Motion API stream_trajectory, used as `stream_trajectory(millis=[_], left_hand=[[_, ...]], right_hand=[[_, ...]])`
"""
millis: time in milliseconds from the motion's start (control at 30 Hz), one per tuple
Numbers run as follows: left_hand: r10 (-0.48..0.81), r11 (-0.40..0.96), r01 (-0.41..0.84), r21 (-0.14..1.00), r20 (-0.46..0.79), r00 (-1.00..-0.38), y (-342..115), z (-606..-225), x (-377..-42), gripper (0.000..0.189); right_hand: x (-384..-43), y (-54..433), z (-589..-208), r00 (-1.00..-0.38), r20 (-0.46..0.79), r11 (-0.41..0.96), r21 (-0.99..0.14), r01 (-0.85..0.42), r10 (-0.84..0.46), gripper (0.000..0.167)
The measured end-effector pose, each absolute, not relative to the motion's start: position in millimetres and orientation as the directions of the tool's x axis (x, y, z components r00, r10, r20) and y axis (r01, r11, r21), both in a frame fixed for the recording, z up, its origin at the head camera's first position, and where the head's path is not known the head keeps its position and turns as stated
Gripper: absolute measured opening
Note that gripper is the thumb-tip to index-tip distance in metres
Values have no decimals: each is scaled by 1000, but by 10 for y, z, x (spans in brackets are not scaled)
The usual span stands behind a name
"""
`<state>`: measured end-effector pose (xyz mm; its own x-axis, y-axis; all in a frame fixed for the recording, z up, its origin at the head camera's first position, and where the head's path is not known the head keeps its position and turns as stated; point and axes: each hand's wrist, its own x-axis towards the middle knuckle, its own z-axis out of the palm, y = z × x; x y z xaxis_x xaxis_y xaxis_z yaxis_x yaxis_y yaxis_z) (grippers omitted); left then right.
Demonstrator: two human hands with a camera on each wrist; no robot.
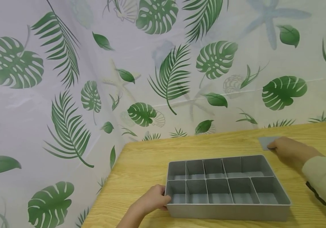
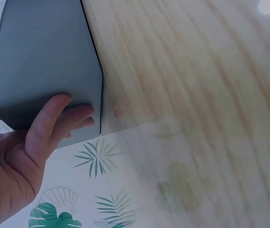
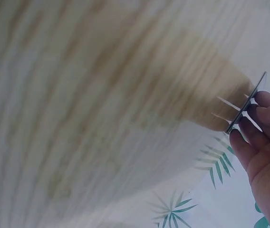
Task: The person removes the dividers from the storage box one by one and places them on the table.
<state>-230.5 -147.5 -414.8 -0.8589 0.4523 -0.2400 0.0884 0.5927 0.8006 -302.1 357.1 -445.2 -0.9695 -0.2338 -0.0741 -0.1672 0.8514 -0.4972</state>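
Note:
A grey divided storage box (image 1: 228, 211) stands on the table, its inside split by thin partitions into two rows of compartments. The back row's right-hand compartment is wider than the others. At the box's left front corner my left hand (image 1: 152, 200) grips the wall, thumb over the rim. In the left wrist view, its fingers (image 2: 47, 118) lie against the outer wall. Behind and right of the box, my right hand (image 1: 291, 148) pinches a thin grey divider plate (image 1: 266, 142). The right wrist view shows this plate (image 3: 245, 103) edge-on between thumb and fingertips.
The wood-grain table (image 1: 143, 164) meets a leaf-patterned sheet (image 1: 180, 79) along its back and left edges. A light sleeve (image 1: 325, 177) covers the right forearm, with a dark strap (image 1: 316, 193) below it.

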Motion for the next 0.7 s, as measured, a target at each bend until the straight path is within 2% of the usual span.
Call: stream_trajectory(millis=[33,100,167,233,333,400,700], left_hand=[[453,591,87,802,-241,-859,-1476,-4147,-2306,33],[451,591,83,802,-243,-859,-1475,-4154,-2311,33],[446,592,80,802,-244,-861,-1472,-4157,-2311,33],[443,594,80,801,-242,-863,-1470,-4164,-2314,33],[439,598,84,797,-238,-866,-1472,-4167,-2316,33],[438,598,82,797,-240,-866,-1475,-4165,-2317,33],[435,597,66,800,-254,-864,-1477,-4141,-2329,33]], right_hand=[[-3038,3577,-4454,-967,-74,859,-479,-181,-245,36],[-3073,3595,-4465,-950,-8,889,-356,-289,-311,31],[-3097,3599,-4474,-936,28,896,-281,-344,-350,21],[-3091,3591,-4474,-934,42,900,-255,-353,-354,17],[-3086,3581,-4443,-938,38,904,-259,-341,-344,23],[-3093,3589,-4404,-941,38,906,-257,-335,-337,17],[-3182,3653,-4195,-902,64,890,-142,-433,-428,21]])
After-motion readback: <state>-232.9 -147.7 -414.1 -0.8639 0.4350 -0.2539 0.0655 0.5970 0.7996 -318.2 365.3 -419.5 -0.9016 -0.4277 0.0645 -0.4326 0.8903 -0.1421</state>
